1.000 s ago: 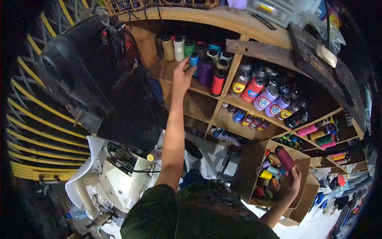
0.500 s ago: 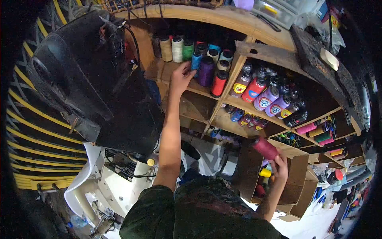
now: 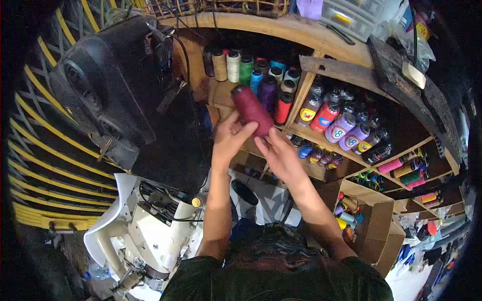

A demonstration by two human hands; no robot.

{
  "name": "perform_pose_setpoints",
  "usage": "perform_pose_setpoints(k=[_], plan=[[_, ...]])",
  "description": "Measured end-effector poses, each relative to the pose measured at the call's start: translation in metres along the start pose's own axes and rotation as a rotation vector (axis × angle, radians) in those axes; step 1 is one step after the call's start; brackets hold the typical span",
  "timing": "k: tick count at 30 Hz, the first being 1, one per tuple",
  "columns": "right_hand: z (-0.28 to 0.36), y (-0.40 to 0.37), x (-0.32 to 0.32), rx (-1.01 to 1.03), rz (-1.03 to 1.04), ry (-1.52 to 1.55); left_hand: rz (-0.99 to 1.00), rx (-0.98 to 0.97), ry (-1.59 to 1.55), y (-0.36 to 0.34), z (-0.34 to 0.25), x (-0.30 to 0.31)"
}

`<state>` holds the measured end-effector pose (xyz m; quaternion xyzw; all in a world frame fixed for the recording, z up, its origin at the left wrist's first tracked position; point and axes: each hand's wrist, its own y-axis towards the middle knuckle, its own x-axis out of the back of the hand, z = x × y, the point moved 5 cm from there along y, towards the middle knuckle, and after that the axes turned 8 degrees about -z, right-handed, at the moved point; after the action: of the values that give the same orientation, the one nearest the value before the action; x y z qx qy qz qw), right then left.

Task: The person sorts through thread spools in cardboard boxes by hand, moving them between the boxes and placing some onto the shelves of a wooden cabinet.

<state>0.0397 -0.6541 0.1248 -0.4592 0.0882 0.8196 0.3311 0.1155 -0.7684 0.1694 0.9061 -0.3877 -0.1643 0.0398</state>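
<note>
A large maroon thread cone [image 3: 251, 110] is held tilted between my two hands, in front of the upper left shelf compartment. The fingers and thumb of my left hand [image 3: 232, 136] press on its lower left side. At its lower end, the fingers of my right hand [image 3: 281, 153] touch it. Behind it on the shelf [image 3: 220, 93] stand a blue spool [image 3: 256, 80], a purple spool [image 3: 268, 93] and a red spool [image 3: 283, 107]. Farther back are tan [image 3: 219, 66], cream [image 3: 233, 66] and green [image 3: 246, 69] spools.
Labelled bottles [image 3: 340, 126] fill the middle compartment. An open cardboard box [image 3: 381, 226] with several spools is at the lower right. A white sewing machine [image 3: 155, 233] lies lower left, below a black covered object [image 3: 120, 95]. A wicker basket [image 3: 221, 6] sits on top.
My right hand has brought the maroon cone from above the box up and left to the shelf. My left hand has moved down from the blue spool and onto the cone.
</note>
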Motion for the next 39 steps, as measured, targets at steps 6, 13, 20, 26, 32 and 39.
perform_pose_setpoints(k=[6,13,20,26,32,39], plan=[[-0.011,0.008,0.008,-0.147,-0.029,-0.119,-0.319,-0.379,0.459,0.060,-0.003,0.033],[0.014,-0.052,0.083,-0.141,-0.128,-0.326,-0.277,-0.270,0.858,0.122,0.027,0.037],[0.070,-0.117,0.180,-0.014,-0.430,-0.321,-0.148,-0.234,0.741,0.120,0.035,0.028],[0.149,-0.189,0.304,0.330,-0.726,-0.332,-0.117,-0.314,0.838,0.121,0.054,0.035],[0.163,-0.279,0.488,0.247,-1.198,-0.473,-0.751,-0.682,0.793,0.035,0.047,0.015],[0.088,-0.306,0.613,-0.089,-1.401,-1.365,0.080,-0.446,0.733,-0.130,0.156,-0.163]])
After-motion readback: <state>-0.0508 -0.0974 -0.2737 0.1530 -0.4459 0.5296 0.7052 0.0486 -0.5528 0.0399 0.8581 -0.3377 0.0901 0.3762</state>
